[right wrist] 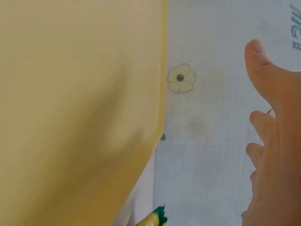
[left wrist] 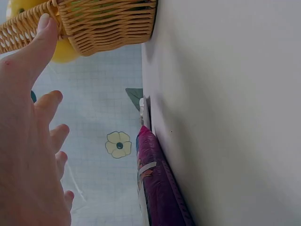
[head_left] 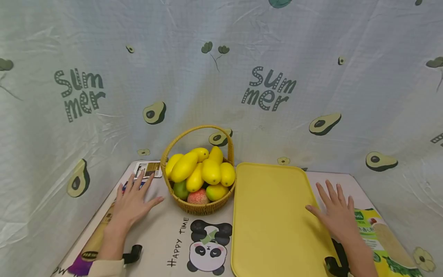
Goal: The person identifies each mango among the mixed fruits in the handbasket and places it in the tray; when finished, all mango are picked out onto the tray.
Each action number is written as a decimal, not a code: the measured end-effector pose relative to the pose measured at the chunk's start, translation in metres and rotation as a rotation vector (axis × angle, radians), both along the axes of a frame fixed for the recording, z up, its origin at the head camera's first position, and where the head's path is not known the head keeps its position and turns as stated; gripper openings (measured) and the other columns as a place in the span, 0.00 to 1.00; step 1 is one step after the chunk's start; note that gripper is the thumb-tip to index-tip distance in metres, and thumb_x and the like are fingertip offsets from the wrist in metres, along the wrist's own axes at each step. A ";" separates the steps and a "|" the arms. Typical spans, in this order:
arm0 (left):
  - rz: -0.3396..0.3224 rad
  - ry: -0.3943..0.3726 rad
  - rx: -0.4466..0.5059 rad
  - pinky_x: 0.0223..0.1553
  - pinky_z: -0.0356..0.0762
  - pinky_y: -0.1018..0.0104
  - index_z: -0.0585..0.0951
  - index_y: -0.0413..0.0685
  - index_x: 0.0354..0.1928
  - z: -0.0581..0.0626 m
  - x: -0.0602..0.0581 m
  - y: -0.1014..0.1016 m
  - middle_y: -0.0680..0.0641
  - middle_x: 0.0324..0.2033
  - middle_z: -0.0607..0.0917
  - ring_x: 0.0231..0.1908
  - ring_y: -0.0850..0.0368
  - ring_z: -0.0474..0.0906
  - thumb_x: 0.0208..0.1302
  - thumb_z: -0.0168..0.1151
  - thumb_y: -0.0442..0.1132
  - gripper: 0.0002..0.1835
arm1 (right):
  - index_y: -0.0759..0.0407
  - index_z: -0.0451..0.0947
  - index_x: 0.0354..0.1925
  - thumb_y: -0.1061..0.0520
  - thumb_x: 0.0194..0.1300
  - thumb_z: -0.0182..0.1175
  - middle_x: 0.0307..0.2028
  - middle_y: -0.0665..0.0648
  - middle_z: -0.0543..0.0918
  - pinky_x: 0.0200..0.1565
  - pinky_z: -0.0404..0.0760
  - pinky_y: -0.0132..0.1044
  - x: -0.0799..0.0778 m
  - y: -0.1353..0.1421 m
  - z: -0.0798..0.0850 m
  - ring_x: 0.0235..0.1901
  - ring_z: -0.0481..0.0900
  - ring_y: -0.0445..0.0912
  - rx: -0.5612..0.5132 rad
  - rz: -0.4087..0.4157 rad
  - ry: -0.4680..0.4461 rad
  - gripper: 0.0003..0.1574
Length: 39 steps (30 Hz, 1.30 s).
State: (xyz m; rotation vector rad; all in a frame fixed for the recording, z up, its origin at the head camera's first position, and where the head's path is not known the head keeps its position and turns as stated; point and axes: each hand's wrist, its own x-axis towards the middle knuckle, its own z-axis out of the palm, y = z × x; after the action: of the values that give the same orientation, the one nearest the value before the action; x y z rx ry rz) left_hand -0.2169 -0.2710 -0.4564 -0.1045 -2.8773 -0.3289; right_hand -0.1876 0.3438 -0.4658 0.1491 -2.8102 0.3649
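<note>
My left hand (head_left: 132,206) is spread over the left of the table, fingers straight and holding nothing. To its right stands a wicker basket (head_left: 204,209) with an arched handle, heaped with yellow mangoes (head_left: 185,167), a green fruit (head_left: 180,190) and a reddish peach (head_left: 198,196). In the left wrist view the thumb overlaps the basket's side (left wrist: 110,26). My right hand (head_left: 339,215), also spread and holding nothing, hovers by the right edge of a yellow tray (head_left: 270,219). Its shadow falls on the tray in the right wrist view.
A long purple and tan package (head_left: 98,238) lies under the left forearm, with a small white packet (head_left: 148,169) behind. A yellow and green bag (head_left: 384,240) lies at right. The table mat bears a panda print (head_left: 209,250). A patterned curtain (head_left: 194,88) encloses the back and sides.
</note>
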 end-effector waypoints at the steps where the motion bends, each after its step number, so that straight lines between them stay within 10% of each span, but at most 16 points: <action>1: -0.001 0.005 0.006 0.71 0.32 0.24 0.55 0.56 0.78 0.000 0.000 -0.001 0.37 0.78 0.51 0.77 0.32 0.38 0.61 0.54 0.73 0.50 | 0.41 0.36 0.80 0.30 0.67 0.55 0.80 0.58 0.34 0.70 0.20 0.72 -0.001 -0.004 0.002 0.78 0.21 0.57 -0.004 0.010 0.007 0.58; 39: -0.084 0.144 0.239 0.76 0.37 0.34 0.45 0.64 0.80 0.021 -0.006 0.022 0.48 0.80 0.47 0.78 0.42 0.43 0.64 0.57 0.68 0.50 | 0.43 0.52 0.78 0.31 0.63 0.61 0.79 0.56 0.50 0.74 0.39 0.69 -0.055 -0.157 0.025 0.78 0.44 0.60 -0.134 0.338 0.019 0.54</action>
State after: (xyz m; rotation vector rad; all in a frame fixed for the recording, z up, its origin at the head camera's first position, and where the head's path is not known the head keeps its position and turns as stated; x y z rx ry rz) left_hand -0.2233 -0.2485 -0.4354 -0.1968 -2.6727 -0.6504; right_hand -0.2426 0.1868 -0.4410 0.5969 -2.7268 0.6221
